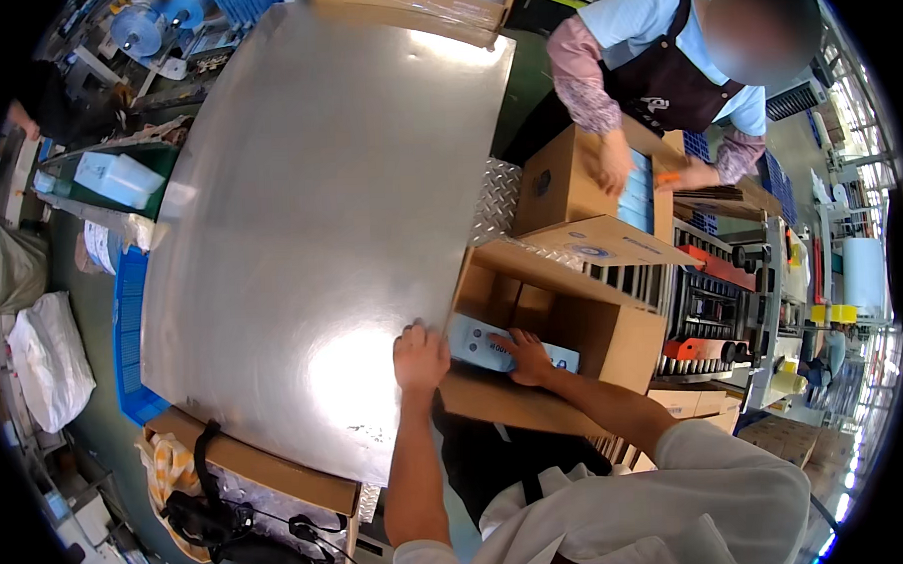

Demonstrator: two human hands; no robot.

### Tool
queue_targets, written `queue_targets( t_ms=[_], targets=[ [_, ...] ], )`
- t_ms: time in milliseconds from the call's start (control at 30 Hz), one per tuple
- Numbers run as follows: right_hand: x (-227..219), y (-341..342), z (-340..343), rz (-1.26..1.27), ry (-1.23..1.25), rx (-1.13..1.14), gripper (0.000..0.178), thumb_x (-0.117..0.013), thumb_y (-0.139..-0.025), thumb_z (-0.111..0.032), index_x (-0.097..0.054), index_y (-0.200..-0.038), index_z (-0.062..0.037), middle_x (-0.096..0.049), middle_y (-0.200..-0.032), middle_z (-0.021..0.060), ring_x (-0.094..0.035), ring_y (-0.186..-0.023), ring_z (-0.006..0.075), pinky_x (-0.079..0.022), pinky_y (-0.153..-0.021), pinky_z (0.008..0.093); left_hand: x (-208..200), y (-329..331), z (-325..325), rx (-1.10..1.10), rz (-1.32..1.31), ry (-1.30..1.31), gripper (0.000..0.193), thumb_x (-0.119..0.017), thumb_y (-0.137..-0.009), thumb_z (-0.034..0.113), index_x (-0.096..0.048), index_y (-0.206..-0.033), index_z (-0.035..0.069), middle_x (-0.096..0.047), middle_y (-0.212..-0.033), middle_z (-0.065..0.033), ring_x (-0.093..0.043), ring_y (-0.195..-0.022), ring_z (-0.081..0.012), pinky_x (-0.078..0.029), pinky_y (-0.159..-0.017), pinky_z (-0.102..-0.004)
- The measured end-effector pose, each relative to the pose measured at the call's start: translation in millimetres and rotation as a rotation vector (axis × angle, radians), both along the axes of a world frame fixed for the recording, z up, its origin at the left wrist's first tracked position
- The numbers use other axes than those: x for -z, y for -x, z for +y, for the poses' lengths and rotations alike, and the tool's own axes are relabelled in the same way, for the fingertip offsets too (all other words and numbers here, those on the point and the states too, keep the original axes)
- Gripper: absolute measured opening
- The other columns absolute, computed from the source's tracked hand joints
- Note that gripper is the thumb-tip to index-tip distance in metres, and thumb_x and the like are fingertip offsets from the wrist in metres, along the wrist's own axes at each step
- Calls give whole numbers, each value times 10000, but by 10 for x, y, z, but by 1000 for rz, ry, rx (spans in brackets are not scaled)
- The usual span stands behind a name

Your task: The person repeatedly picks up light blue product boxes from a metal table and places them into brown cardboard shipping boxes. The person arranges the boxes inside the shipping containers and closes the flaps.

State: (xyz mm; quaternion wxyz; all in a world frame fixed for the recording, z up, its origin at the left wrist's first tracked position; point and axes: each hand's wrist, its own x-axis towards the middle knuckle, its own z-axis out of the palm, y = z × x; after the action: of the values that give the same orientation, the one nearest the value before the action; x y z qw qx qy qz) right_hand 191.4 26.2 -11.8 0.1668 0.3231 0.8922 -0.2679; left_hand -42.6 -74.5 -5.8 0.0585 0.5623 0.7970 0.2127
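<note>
An open brown carton (618, 346) stands against the right edge of the metal table. Inside it, along the near side, lies a long light-blue box (472, 343) with dark print. My right hand (527, 359) reaches over the carton's near wall and rests on that box, fingers spread. On the table's right edge, beside the carton's left flap, lies my left hand (421, 361), palm down with its fingers stretched forward. It holds nothing that I can see.
The bare metal tabletop (338, 177) spreads out ahead and left. A co-worker (677, 55) has both hands at another carton (553, 184) packed with light-blue boxes. A roller conveyor (711, 303) runs at the right. A blue crate (130, 343) and a carton with a black bag (206, 519) stand left.
</note>
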Motion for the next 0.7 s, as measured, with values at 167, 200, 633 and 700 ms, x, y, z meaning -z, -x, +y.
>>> queue_targets(
  t_ms=[167, 200, 633, 700],
  targets=[
    [529, 340, 281, -131, 337, -36, 585, -643, -719, -162, -535, -1292, -201, -590, -1209, 178, -565, -1096, 337, -447, -957, 421, -72, 27, 90, 9, -37, 18, 169, -601, -786, 237, -628, -838, 79, -563, -866, -110, -571, -864, -294, -465, -745, -415],
    [417, 508, 410, -100, 306, -83, 491, -644, -727, -164, -583, -1214, -179, -622, -1124, 161, -595, -1029, 328, -473, -896, 416, -27, 26, 96, 14, -53, 3, 200, -627, -755, 230, -628, -863, 62, -560, -888, -124, -573, -837, -301, -471, -707, -419],
    [-1774, 4939, 849, 424, -418, -243, 761, -719, -723, -296, -376, -1403, -278, -380, -1382, 171, -420, -1232, 375, -436, -937, 497, 143, -83, 134, 54, -110, 40, 132, -574, -781, 233, -591, -829, 111, -529, -931, -56, -541, -917, -227, -461, -744, -372],
    [-1733, 5084, 782, 245, -388, -196, 840, -734, -702, -293, -319, -1432, -324, -367, -1370, 182, -419, -1220, 389, -432, -932, 510, 75, -63, 110, 35, -96, 29, 129, -568, -786, 231, -596, -839, 116, -530, -932, -53, -538, -923, -225, -453, -748, -366]
  ],
)
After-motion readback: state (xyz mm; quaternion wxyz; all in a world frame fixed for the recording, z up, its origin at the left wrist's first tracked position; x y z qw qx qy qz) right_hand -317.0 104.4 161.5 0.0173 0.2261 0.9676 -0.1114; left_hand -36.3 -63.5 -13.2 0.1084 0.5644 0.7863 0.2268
